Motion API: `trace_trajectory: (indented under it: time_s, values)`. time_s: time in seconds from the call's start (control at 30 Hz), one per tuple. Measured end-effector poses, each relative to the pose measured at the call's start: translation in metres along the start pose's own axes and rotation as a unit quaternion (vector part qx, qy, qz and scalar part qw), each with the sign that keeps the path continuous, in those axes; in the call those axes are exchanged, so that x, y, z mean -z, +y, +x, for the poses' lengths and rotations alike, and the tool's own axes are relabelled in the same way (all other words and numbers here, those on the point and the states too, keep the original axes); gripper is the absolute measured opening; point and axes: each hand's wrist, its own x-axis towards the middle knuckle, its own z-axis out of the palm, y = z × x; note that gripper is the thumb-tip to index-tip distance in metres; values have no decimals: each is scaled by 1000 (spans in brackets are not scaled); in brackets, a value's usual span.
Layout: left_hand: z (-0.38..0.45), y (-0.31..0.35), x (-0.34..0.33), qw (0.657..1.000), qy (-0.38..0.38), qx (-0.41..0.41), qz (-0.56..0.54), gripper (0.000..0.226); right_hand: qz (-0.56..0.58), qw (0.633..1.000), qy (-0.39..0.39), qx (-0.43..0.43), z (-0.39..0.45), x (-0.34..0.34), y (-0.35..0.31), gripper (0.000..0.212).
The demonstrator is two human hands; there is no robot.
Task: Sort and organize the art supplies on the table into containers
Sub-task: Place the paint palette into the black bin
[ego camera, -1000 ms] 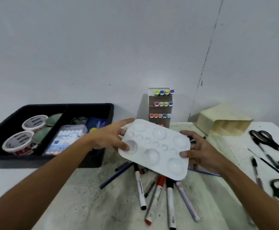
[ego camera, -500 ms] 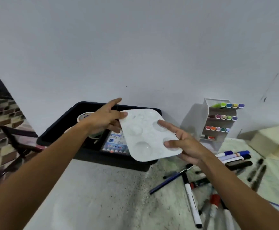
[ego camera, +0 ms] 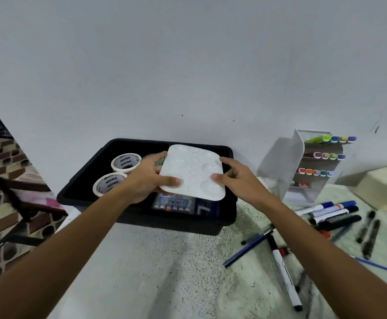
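A white paint palette (ego camera: 193, 172) with round wells hangs over the black bin (ego camera: 141, 223), held at both sides. My left hand (ego camera: 147, 180) grips its left edge and my right hand (ego camera: 237, 178) grips its right edge. Inside the bin, two white tape rolls (ego camera: 116, 173) sit on the left, and a colour pen box (ego camera: 173, 203) lies partly hidden beneath the palette. Several markers (ego camera: 330, 211) and pens (ego camera: 248, 249) lie scattered on the table to the right.
A clear marker rack (ego camera: 309, 166) with coloured markers stands against the wall right of the bin. A cream box (ego camera: 383, 187) sits at the far right. A chair (ego camera: 19, 203) and patterned floor show beyond the table's left edge.
Both hands carried the palette leftward from above the scattered markers to over the black bin. My view has swung left with it.
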Motion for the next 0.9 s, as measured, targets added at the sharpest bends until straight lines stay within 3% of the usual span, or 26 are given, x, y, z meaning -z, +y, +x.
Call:
trace_trajectory:
  time_s: [0.23,0.4,0.7,0.8,0.9]
  values:
    - [15,-20,-3,985,-29,-26,169,108,-88,993,78,25,-2,-4,12,32]
    - [28,-32,-10,957,-34,-52,285,118,-191,970,98,116,-6,-12,24,37]
    - [26,-34,-12,930,-35,-54,362,127,-238,953,87,164,-16,-18,41,40]
    - [16,-29,-18,880,-11,-82,467,107,-239,951,86,175,-18,-19,43,42]
    - [5,-28,-22,820,26,-118,560,109,-225,953,80,187,-21,-20,48,46]
